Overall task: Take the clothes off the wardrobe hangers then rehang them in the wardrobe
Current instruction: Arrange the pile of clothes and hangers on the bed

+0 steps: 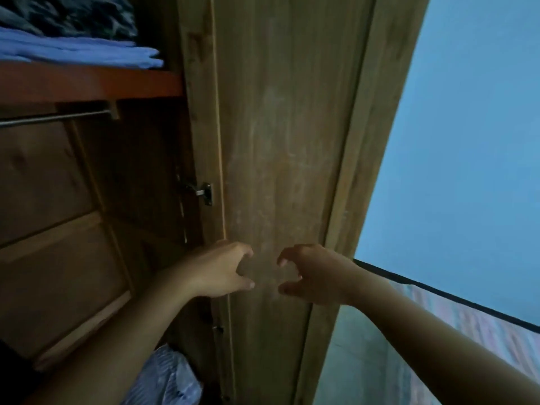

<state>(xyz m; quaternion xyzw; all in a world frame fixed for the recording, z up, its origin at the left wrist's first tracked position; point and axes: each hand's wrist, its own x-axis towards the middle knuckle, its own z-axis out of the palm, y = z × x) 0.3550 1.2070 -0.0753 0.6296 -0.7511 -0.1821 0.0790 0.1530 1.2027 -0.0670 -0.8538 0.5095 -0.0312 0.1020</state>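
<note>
The open wooden wardrobe fills the left of the view, with a bare metal hanging rail under its shelf. No hanger or hung garment shows. My left hand and my right hand are both raised in front of the closed right wardrobe door, facing each other a short gap apart. Fingers and thumbs of both hands are loosely curled and hold nothing. Neither hand clearly touches the door.
Folded blue cloth and a dark garment lie on the orange-brown shelf. A door latch sits on the door edge. A crumpled pale striped fabric or bag lies at the wardrobe bottom. A blue wall is to the right.
</note>
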